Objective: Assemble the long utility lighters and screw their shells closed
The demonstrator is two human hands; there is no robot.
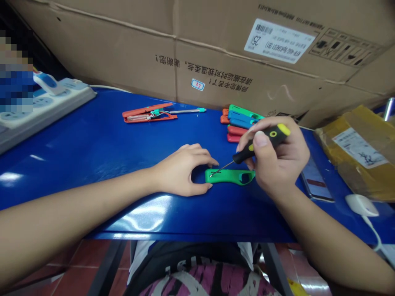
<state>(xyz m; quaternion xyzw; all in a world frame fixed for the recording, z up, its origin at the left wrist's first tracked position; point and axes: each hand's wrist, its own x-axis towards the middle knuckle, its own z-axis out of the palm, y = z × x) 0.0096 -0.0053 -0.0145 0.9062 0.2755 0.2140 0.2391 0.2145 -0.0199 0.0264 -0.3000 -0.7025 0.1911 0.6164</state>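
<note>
Green casing [226, 177] (one end) within left grip [182, 170]

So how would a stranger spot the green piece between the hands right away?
Find the blue tabletop in front of the big cardboard box. On it, the green piece lies between the left hand and right hand. A green neighbour sits in the coloured pile by the box, but only this one has a screwdriver pointing at its left end.

In front of the big brown box [123, 49] are 1 power strip [52, 105] near its left side, and 1 phone [315, 176] and 1 yellow package [354, 127] near its right.
</note>
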